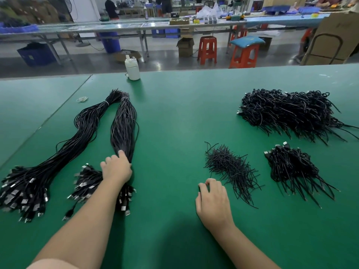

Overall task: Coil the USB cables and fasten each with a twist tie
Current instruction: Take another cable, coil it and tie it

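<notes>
Head view is showing two long bundles of USB cables (122,123) lying at the left of the frame on the green table (174,113). The left hand (116,167) is gripping the right-hand bundle, fingers curling round it. The right hand (212,200), fingers bent, is touching the table beside the twist ties (231,167); whether it is pinching one is unclear. Coiled cables (291,111) are piling at upper right.
</notes>
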A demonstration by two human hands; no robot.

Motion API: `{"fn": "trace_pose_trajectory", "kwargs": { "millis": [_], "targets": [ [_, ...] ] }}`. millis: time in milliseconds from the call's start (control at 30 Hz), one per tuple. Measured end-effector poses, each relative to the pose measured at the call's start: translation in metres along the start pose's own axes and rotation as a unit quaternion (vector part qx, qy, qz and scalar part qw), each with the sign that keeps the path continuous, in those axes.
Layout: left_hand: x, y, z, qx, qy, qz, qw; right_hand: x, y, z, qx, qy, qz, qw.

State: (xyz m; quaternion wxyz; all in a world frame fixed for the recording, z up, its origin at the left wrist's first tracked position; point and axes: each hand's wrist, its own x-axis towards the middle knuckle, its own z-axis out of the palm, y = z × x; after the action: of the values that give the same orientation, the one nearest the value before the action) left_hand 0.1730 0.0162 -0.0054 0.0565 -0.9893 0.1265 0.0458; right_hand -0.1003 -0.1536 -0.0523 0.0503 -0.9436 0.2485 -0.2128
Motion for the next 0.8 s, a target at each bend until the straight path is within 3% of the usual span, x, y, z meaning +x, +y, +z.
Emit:
{"fn": "trace_pose_trajectory", "kwargs": {
  "millis": [300, 533, 700, 800],
  "targets": [
    [0.018, 0.051, -0.029, -0.113, -0.103, -0.002, 0.988, 0.000, 0.000, 0.000, 0.009, 0.006, 0.001, 1.000],
    [0.011, 0.047, -0.061, -0.048, 0.021, 0.006, 0.999, 0.001, 0.000, -0.001, 0.005, 0.008, 0.001, 1.000],
    [0.010, 0.044, -0.080, -0.077, 0.031, 0.000, 0.997, 0.001, 0.001, 0.001, 0.003, 0.010, -0.004, 1.000],
    [0.010, 0.041, -0.087, -0.139, -0.011, -0.001, 0.990, 0.001, 0.002, 0.001, 0.008, 0.013, -0.004, 1.000]
  ]
}}
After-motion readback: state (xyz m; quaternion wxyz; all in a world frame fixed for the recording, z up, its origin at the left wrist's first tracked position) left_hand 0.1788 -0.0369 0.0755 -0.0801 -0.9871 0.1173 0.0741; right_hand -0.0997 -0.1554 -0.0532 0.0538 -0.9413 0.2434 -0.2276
